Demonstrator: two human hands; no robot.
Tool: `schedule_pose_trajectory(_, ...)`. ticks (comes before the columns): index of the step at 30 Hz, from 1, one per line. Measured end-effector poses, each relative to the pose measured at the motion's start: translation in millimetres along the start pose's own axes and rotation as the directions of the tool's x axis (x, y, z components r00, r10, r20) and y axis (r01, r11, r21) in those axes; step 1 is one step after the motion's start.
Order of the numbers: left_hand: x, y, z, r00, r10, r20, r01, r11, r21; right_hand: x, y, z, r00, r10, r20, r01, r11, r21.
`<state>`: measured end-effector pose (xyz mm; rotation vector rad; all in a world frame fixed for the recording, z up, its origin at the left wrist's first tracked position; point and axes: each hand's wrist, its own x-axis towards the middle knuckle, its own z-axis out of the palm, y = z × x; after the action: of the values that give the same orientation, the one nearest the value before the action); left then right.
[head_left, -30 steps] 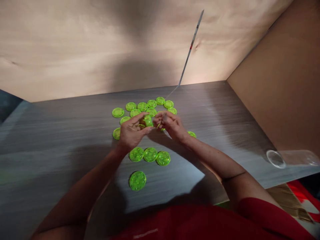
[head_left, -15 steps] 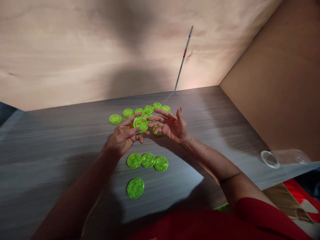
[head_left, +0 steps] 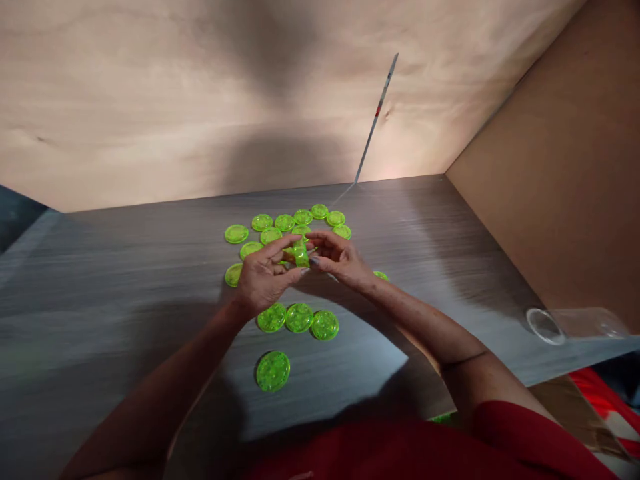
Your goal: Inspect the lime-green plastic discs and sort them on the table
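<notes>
Left hand: we see the left hand (head_left: pixel 263 275) grasping the green piece (head_left: pixel 301 254) between thumb and fingers, raised over the middle of the grey table (head_left: pixel 165 257).
Right hand: the right hand (head_left: pixel 345 261) is half curled, thumb and fingertips at the other end of that piece; we cannot tell if they press on it.
Green piece: translucent, seen edge-on between the two hands; we cannot make out whether it is one part or several.
Far discs: we note a loose cluster of flat green discs (head_left: pixel 262 222) lying beyond the hands and to their left, some partly hidden by the fingers.
Wrist disc: another green disc (head_left: pixel 381 275) shows just past the right wrist, partly covered by it.
Near row: three green discs (head_left: pixel 299 318) lie side by side in a line, nearer to the body than the hands.
Lone disc: a single disc (head_left: pixel 273 371) sits apart, nearer still to the body.
Clear container: we log a transparent cylinder (head_left: pixel 583 323) lying on its side at the table's right, its round rim facing left.
Backdrop: a pale wooden panel (head_left: pixel 150 100) stands behind the table, crossed by a thin slanting strip (head_left: pixel 373 130); a browner side panel (head_left: pixel 565 167) stands at right.
</notes>
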<state>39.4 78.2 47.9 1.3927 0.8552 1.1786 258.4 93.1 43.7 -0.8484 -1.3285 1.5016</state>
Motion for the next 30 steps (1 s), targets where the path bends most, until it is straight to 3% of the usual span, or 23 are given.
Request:
schedule_pose_trajectory(4, -3, -4, 3.4, 0.998, 0.052, -0.02, -0.05, 0.996, 0.07, -5, -3, 6, 1.0, 0.0, 0.017, 0.001, 0.999, -0.044)
schedule_pose_trajectory(14, -2, -8, 1.6, 0.991, 0.134, -0.017, -0.13, 0.982, 0.134, -4, 0, 3, 0.997, 0.053, 0.062, -0.055, 0.998, 0.032)
schedule_pose_trajectory(23, 2, -4, -9.6, 0.983, 0.166, 0.074, -0.178, 0.961, 0.209, -5, 3, 3, 0.997, 0.035, 0.074, -0.038, 0.999, 0.038)
schedule_pose_trajectory(30, -1, -5, -10.0, 0.974, 0.212, 0.083, -0.227, 0.926, 0.3, -3, 4, 3, 0.997, 0.037, 0.066, -0.04, 0.998, 0.046)
